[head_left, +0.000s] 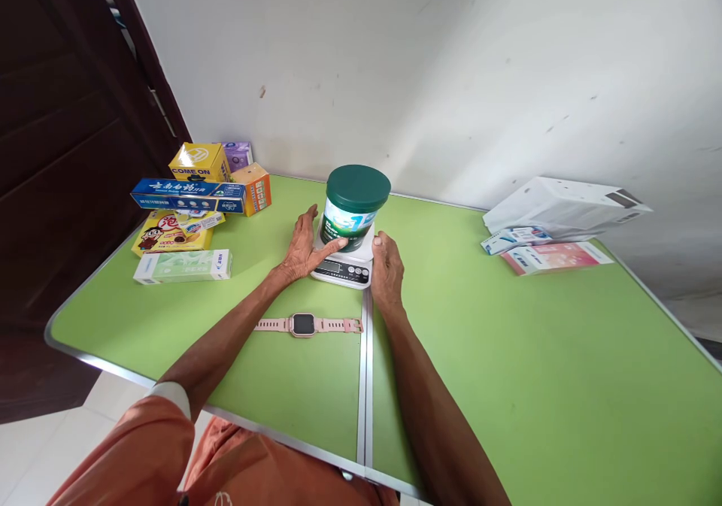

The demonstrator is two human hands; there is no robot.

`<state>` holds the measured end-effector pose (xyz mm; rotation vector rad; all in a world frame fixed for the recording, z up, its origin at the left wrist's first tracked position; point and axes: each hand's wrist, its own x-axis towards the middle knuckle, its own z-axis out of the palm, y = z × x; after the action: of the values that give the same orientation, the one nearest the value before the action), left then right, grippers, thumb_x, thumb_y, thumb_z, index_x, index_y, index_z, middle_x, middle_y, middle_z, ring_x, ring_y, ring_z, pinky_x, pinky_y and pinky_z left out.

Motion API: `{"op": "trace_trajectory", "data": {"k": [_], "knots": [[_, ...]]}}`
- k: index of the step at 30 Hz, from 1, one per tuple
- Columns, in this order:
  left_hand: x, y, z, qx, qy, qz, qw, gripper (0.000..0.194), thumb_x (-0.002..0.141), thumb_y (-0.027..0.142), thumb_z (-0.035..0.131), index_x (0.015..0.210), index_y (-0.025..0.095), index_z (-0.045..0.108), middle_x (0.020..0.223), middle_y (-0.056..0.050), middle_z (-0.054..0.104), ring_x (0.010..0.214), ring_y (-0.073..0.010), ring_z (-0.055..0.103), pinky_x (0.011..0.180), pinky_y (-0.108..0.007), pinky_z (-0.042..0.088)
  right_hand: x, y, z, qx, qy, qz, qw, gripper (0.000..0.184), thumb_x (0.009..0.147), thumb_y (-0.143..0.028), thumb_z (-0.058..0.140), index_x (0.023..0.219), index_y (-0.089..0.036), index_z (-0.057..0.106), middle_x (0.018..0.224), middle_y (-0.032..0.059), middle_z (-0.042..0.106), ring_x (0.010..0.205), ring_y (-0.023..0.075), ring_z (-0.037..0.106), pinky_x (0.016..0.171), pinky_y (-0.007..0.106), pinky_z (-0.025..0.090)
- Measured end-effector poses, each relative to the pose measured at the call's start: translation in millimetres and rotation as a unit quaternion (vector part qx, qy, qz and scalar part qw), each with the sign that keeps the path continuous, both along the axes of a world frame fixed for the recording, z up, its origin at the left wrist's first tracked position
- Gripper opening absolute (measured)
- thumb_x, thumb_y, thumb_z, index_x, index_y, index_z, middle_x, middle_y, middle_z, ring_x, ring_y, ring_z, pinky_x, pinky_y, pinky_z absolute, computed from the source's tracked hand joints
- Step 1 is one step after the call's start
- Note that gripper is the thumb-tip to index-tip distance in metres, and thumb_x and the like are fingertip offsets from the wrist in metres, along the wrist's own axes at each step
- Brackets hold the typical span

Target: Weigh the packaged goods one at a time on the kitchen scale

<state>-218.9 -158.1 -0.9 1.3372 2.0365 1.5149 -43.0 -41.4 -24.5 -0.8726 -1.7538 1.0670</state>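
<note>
A white kitchen scale (342, 271) with a small display and buttons lies mid-table. On its platform stands a tub (347, 224) with a dark green lid, upright. My left hand (304, 249) is at the scale's left side, fingers stretched out and apart, its thumb reaching across the front of the tub's base. At the right edge of the scale, my right hand (387, 269) has its fingers curled against the side; its fingertips are partly hidden. A pink smartwatch (303, 325) lies flat in front of the scale, one strap end behind my left forearm.
Several boxes stand at the left, among them a blue toothpaste box (189, 195), a yellow box (200, 162) and a pale green box (183, 266). At the right lie a white package (556, 207) and a pink box (556, 256). A metal seam (365, 393) crosses the green table.
</note>
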Motion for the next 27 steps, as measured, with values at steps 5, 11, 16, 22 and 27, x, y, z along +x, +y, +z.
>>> {"op": "trace_trajectory", "data": {"k": [5,11,16,22,27], "knots": [[1,1,-1.5,0.0,-0.014,-0.006,1.0,0.122,0.088,0.086,0.079,0.176,0.018,0.03,0.176,-0.031,0.043,0.17,-0.0499,0.041,0.136,-0.071,0.04,1,1,1.4,0.015,-0.006,0.011,1.0,0.058,0.108,-0.081,0.043,0.106,-0.026,0.064,0.109,0.0064,0.068,0.107,0.0273,0.061,0.1,0.043,0.051],[2,0,-0.5,-0.006,-0.009,-0.009,1.0,0.12,0.089,0.086,0.078,0.176,0.018,0.03,0.175,-0.03,0.043,0.17,-0.0502,0.041,0.136,-0.072,0.04,0,-1,2.0,0.01,0.002,0.009,1.0,0.057,0.107,-0.081,0.045,0.106,-0.026,0.062,0.109,0.0065,0.068,0.107,0.0275,0.06,0.099,0.043,0.051],[3,0,-0.3,-0.02,-0.002,-0.007,1.0,0.119,0.089,0.085,0.078,0.175,0.019,0.031,0.174,-0.029,0.044,0.169,-0.05,0.043,0.135,-0.071,0.043,0,-1,4.0,0.007,-0.001,0.008,1.0,0.056,0.106,-0.08,0.047,0.105,-0.026,0.061,0.107,0.0064,0.067,0.104,0.0274,0.06,0.097,0.043,0.051],[3,0,-0.9,-0.019,-0.001,-0.011,1.0,0.116,0.09,0.085,0.077,0.173,0.018,0.032,0.172,-0.029,0.046,0.167,-0.0486,0.045,0.135,-0.068,0.043,0,2,-3.8,-0.005,0.004,0.005,1.0,0.059,0.103,-0.082,0.052,0.111,-0.025,0.067,0.117,0.0102,0.074,0.111,0.0296,0.065,0.104,0.047,0.054],[3,-1,-1.1,-0.016,0.003,-0.01,1.0,0.112,0.09,0.082,0.079,0.171,0.018,0.036,0.17,-0.028,0.049,0.164,-0.0463,0.049,0.135,-0.066,0.043,-3,7,-16.6,-0.03,0.03,0.004,0.999,0.067,0.098,-0.084,0.061,0.127,-0.024,0.071,0.13,0.0145,0.077,0.118,0.0325,0.071,0.113,0.055,0.057]]}}
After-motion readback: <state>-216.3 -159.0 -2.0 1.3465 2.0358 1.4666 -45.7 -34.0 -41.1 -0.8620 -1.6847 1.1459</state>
